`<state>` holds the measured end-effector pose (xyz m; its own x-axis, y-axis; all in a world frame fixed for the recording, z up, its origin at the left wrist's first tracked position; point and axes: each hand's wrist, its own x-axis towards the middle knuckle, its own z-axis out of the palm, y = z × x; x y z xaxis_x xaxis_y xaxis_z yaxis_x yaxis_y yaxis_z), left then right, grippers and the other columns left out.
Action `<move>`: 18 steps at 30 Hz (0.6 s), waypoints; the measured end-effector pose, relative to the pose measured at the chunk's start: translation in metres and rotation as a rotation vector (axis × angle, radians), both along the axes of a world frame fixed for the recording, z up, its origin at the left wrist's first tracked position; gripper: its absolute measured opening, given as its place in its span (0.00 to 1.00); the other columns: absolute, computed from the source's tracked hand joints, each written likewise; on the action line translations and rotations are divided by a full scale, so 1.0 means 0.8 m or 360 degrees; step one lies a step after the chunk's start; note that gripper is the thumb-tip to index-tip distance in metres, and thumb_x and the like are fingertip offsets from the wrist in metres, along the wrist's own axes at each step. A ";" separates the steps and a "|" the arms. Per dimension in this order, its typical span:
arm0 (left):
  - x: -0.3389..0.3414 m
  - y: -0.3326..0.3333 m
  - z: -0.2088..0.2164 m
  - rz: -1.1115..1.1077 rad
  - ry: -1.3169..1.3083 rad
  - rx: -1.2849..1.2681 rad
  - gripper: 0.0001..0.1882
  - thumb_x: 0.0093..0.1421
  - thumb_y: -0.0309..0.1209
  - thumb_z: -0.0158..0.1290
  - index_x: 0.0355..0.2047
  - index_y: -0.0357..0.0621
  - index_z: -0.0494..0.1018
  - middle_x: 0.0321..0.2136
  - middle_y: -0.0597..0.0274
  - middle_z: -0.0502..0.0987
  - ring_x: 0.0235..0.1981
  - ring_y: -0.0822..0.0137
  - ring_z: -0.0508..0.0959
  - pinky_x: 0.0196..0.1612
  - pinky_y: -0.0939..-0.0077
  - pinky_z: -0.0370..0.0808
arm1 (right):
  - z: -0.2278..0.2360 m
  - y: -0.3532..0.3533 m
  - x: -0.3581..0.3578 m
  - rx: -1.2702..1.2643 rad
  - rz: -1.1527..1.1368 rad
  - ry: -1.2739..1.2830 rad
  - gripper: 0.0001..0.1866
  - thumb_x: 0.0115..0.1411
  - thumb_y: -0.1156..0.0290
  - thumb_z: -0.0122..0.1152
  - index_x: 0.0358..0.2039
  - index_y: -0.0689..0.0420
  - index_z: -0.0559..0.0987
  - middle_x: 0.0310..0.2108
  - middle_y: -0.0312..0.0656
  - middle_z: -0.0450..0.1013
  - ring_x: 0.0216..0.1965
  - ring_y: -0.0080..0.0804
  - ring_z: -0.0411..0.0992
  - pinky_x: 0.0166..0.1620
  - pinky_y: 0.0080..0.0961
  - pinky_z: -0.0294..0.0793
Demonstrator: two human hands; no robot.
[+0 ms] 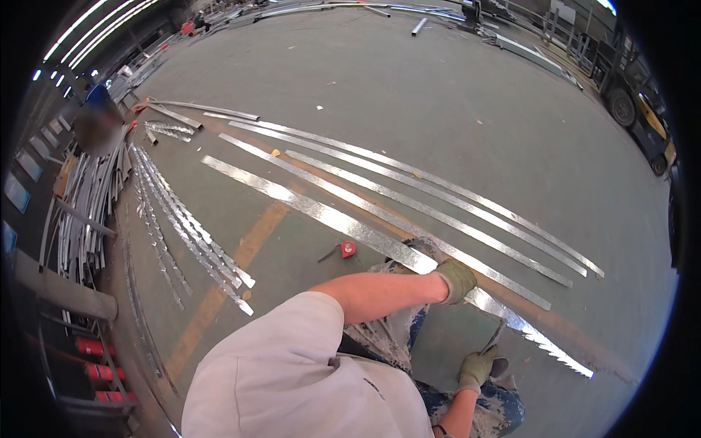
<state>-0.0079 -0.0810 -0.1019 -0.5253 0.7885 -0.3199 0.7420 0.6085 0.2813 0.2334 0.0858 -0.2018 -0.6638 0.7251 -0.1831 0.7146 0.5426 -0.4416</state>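
The olive-gloved left hand [457, 282] hides part of the long, shiny silver metal strip [321, 212] — whether its fingers grip, I cannot tell. The strip runs from ten o'clock to four, jagged there. The olive-gloved right hand's [476, 369] fingers close around a half-hidden dark metal tool [497, 338].

Workshop hall, indoor. Floor [365, 87]: grey-green, scuffed, scattered with small debris. Floor markings [264, 225]: worn yellow-orange bands. Lighting: bright overhead tubes [95, 29], upper left. Wall panels [18, 193]: pale, rectangular, left side. Forklift [648, 118]: yellow and black, right edge. Red containers [104, 372]: three, stacked, lower left.
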 end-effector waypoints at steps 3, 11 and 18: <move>-0.005 0.022 0.013 -0.0051 -0.0052 -0.0108 0.21 0.58 0.38 0.67 0.52 0.50 0.83 0.45 0.55 0.87 0.48 0.50 0.87 0.47 0.50 0.82 | 0.000 0.026 0.002 0.0068 -0.0012 -0.0013 0.38 0.64 0.73 0.56 0.74 0.66 0.61 0.63 0.68 0.72 0.63 0.65 0.72 0.65 0.49 0.72; 0.009 0.069 0.021 -0.0036 0.0037 0.0017 0.24 0.58 0.40 0.65 0.55 0.50 0.81 0.45 0.56 0.86 0.48 0.52 0.87 0.47 0.47 0.83 | 0.044 0.064 0.012 0.0124 -0.0147 -0.0026 0.39 0.65 0.72 0.56 0.76 0.60 0.58 0.65 0.65 0.69 0.64 0.62 0.71 0.66 0.49 0.71; 0.010 0.074 -0.003 -0.0138 0.0073 -0.0021 0.24 0.58 0.45 0.67 0.50 0.45 0.83 0.43 0.53 0.86 0.47 0.50 0.87 0.48 0.52 0.83 | -0.033 0.092 0.028 0.0304 -0.0048 -0.0093 0.37 0.65 0.72 0.56 0.74 0.63 0.62 0.62 0.65 0.74 0.67 0.62 0.69 0.70 0.50 0.65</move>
<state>0.0000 -0.0219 -0.1045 -0.4698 0.8274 -0.3078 0.8038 0.5450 0.2383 0.2560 0.1591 -0.2278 -0.6337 0.7697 -0.0775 0.7530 0.5907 -0.2900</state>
